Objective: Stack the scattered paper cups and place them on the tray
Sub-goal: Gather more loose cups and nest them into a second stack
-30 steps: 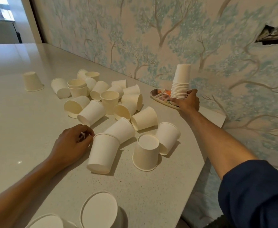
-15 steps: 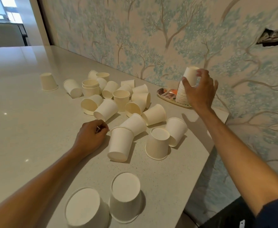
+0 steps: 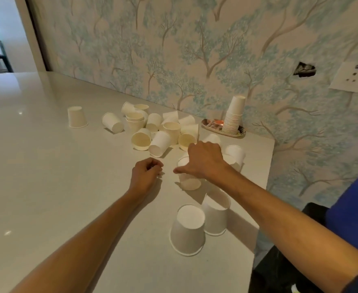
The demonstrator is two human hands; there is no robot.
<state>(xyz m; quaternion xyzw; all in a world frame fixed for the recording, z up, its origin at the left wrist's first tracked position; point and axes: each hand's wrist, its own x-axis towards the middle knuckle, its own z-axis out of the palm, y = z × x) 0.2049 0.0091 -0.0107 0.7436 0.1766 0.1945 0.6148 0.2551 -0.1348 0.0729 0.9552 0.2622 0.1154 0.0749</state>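
Right then, my right hand (image 3: 203, 160) lay palm-down over a white paper cup (image 3: 188, 179) tipped on the pale speckled stone counter (image 3: 47, 187), fingers draped across its top — whether they had closed on it I could not tell. My left hand (image 3: 145, 176) rested beside it on the counter, curled into a loose fist with nothing I could see inside.

Nearest me stood two upside-down white paper cups (image 3: 187, 229), touching each other. Beyond my hands lay the scattered heap of white paper cups (image 3: 161, 132) — about a dozen or more, some on their sides, a few upright, two nested. One lone inverted cup (image 3: 76, 116) sat apart on the left.

Against the tree-patterned wallpaper (image 3: 195, 49) sat the small oval patterned tray (image 3: 211, 125); it held one tall stack of inverted white paper cups (image 3: 234, 116), too tightly nested to count.
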